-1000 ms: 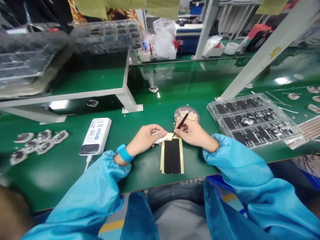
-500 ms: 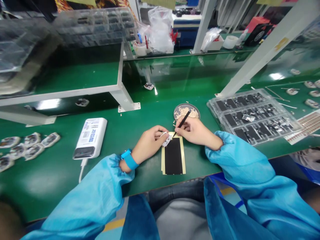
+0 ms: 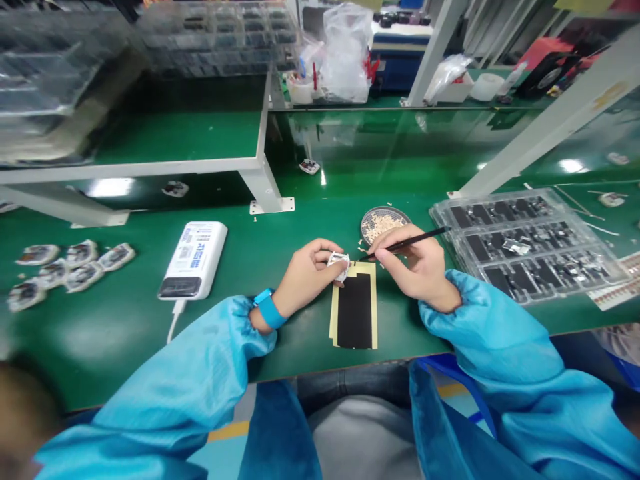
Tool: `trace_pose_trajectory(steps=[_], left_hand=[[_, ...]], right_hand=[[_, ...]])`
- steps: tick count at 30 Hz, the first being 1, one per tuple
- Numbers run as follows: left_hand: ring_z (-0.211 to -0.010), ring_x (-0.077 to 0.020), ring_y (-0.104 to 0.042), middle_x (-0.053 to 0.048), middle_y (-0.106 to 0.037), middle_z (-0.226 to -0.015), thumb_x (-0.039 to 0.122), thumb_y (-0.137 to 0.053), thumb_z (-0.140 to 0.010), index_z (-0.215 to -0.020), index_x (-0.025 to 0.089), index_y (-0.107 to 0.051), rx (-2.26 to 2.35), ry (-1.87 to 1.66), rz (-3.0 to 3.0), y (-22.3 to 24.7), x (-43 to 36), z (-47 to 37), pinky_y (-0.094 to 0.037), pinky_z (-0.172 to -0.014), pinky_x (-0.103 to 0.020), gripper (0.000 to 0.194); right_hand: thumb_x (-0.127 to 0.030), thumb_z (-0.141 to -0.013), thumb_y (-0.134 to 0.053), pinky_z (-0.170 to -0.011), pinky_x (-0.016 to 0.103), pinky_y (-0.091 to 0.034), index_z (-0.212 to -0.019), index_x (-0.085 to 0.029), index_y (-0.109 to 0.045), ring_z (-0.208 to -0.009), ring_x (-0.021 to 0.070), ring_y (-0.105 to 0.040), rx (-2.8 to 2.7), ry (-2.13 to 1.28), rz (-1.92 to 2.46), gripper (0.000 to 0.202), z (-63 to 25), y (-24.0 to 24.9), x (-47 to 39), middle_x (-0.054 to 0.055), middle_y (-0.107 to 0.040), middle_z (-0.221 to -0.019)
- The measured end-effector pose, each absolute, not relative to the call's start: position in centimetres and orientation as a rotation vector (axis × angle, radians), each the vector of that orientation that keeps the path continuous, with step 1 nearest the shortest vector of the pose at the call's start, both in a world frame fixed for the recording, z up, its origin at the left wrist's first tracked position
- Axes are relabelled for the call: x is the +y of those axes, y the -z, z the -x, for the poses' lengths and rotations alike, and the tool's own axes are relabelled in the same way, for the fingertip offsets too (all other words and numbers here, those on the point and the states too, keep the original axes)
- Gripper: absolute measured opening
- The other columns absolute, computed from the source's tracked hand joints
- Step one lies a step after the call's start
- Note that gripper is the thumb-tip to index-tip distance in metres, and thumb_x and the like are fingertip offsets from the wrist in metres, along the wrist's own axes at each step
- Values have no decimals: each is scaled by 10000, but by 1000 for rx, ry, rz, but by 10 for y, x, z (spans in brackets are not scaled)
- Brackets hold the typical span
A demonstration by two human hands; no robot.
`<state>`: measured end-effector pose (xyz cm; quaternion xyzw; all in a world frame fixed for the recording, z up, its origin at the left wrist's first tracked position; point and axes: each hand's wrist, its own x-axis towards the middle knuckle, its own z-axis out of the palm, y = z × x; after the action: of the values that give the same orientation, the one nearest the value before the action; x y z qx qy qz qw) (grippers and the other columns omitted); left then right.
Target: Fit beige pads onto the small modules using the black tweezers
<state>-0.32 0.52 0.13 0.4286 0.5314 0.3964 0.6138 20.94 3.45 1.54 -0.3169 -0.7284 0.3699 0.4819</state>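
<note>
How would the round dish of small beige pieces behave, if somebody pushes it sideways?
The round dish looks shallow and wide, so it would probably slide rather than tip. The small beige pieces seem loosely heaped, so a jolt could scatter some; a few lie outside it on the green table.

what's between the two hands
Head view: a white part gripped by the left hand, the tip of a black tool and, lower, a yellow-edged black sheet.

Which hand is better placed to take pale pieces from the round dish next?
Likely the right hand: it holds a black tool near the round dish, while the left hand, farther off, grips a white part.
</note>
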Motion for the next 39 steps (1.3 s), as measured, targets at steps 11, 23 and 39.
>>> trace_pose_trajectory(steps=[11, 23, 39], left_hand=[[-689, -221, -721, -72, -694, -835, 266, -720, -794, -1035, 123, -520, 1220, -923, -962, 2, 8, 4, -502, -426, -207, 345], [-695, -214, -723, -93, -713, -871, 251, -722, -804, -1051, 109, -515, 1214, -929, -957, 1, 8, 4, -548, -471, -219, 351], [-693, -212, -712, -119, -717, -849, 338, -726, -845, -1119, 62, -547, 1167, -982, -975, -2, 6, 6, -564, -496, -239, 428]], right_hand=[[-108, -853, -699, -867, 352, -600, -1017, -184, -665, -931, 168, -686, -1936, -771, 692, 184, -204, -9, 37, 60, -708, -985], [-83, -835, -711, -838, 302, -588, -1002, -163, -663, -903, 146, -684, -1964, -742, 688, 191, -205, -4, 38, 52, -707, -982], [-147, -841, -703, -678, 193, -580, -940, -139, -658, -810, 109, -671, -1907, -853, 845, 109, -202, -11, 36, 42, -675, -912]])
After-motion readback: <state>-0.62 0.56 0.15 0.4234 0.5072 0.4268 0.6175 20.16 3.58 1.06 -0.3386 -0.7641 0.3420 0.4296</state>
